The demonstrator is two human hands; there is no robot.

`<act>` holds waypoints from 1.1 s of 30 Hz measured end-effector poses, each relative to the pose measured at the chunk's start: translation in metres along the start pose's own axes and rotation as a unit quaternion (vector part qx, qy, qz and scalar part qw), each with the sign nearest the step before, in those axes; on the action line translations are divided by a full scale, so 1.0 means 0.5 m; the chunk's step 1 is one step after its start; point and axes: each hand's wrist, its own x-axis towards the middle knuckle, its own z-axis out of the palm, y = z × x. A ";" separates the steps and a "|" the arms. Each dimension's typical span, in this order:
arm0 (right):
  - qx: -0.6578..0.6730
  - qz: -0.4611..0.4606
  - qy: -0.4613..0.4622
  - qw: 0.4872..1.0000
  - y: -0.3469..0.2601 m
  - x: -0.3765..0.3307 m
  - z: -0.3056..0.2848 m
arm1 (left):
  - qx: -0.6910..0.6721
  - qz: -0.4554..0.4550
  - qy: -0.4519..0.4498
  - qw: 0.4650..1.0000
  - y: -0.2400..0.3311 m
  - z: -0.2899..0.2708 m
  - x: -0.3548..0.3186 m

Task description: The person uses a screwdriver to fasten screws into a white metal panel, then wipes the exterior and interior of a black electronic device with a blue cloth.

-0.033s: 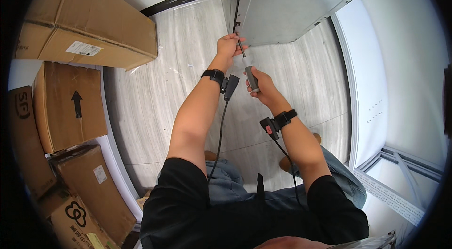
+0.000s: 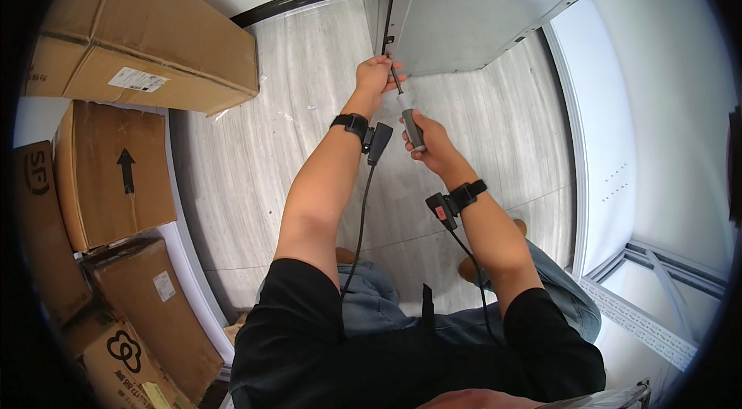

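1. Pale grey wood-grain floor (image 2: 309,131) fills the centre.
2. Brown cardboard boxes (image 2: 131,46) stack from nine to eleven o'clock, more at seven.
3. A white wall (image 2: 665,100) rises at three o'clock.
4. Daylight is even and soft.

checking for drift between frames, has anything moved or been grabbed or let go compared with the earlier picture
Nothing visibly changed. The right hand grips the grey-handled screwdriver as before, its tip at the lower edge of the grey metal panel; the left hand stays up at that same edge by the tip. The cardboard boxes lie where they were.
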 end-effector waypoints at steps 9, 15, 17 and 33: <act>0.072 0.024 -0.040 0.996 0.007 0.009 -0.011 | 0.014 0.008 0.004 1.000 0.005 0.006 -0.006; 0.087 0.034 -0.075 0.993 0.015 0.026 -0.015 | 0.019 0.010 0.006 1.000 0.004 0.001 0.000; 0.067 0.031 -0.063 0.995 0.018 0.029 -0.009 | 0.019 0.008 0.007 1.000 0.002 -0.001 0.002; -0.115 0.012 0.073 0.991 0.057 0.101 0.051 | 0.108 0.051 0.076 0.990 -0.012 0.003 0.018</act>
